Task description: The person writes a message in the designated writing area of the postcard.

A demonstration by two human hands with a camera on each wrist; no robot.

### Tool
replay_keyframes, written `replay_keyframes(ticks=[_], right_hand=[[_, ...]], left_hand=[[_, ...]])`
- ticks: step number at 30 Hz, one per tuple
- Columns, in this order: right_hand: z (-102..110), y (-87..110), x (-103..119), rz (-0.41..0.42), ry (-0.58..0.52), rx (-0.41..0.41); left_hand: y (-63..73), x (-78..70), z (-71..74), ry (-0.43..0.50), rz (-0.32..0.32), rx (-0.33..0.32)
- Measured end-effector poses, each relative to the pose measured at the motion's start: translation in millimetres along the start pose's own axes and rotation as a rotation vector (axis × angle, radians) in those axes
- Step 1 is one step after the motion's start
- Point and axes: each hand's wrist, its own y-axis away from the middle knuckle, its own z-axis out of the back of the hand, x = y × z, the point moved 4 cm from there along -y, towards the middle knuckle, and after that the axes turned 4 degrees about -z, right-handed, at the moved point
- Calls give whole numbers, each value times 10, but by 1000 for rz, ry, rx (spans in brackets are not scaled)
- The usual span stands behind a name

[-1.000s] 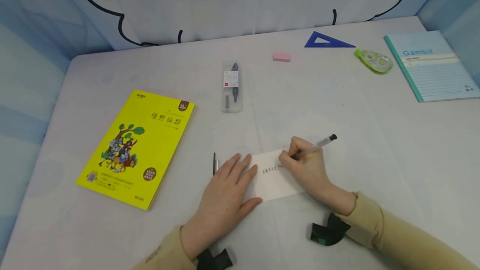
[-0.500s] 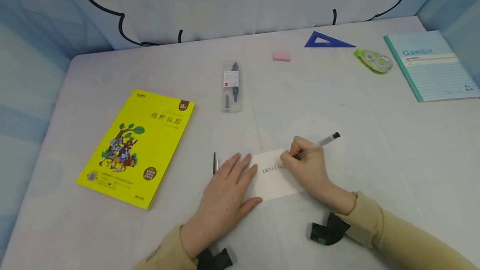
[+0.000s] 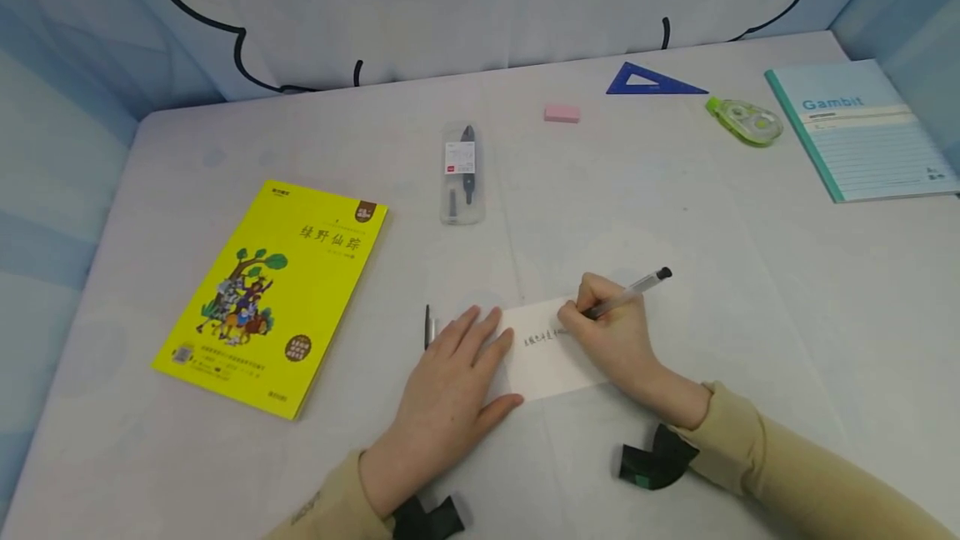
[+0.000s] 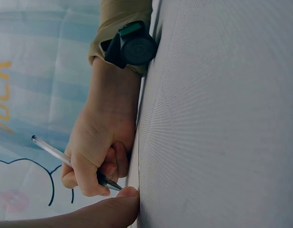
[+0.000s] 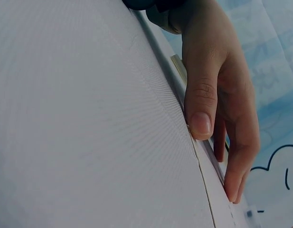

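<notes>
My right hand (image 3: pixel 618 340) pinches a gel pen (image 3: pixel 630 292) with a clear barrel and black end, its tip down at a white sheet of paper (image 3: pixel 555 377). A short row of handwritten characters runs left of the tip, which the fingers hide in the head view. In the left wrist view the pen (image 4: pixel 53 151) slants through the curled fingers, its dark tip close to my left thumb (image 4: pixel 108 210). My left hand (image 3: pixel 450 407) lies with fingers extended over the paper's left edge. Beside its fingertips is a slim dark-and-silver object (image 3: pixel 428 327), partly covered.
A yellow book (image 3: pixel 270 298) lies to the left. Farther back are a compass in a clear case (image 3: pixel 462 173), a pink eraser (image 3: pixel 562 113), a blue set square (image 3: pixel 656 88), a green correction tape (image 3: pixel 745 122) and a Gambit notebook (image 3: pixel 862 132).
The row of writing has grown a little longer to the right. My right hand and pen have made small shifts; the left hand stays in place on the paper.
</notes>
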Motion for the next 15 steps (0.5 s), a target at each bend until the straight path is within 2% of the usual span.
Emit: replay_keyframes(ticks=[3,10,15], right_hand=[[4,0,-74,0,3,-5],[11,0,-82,19,-9,18],[33,11,-80,38,-7,-34]], left_hand=[[1,-1,1,-1,-4,-3],[5,-1,5,3,-10,-20],[9,0,2,-3,-12,-20]])
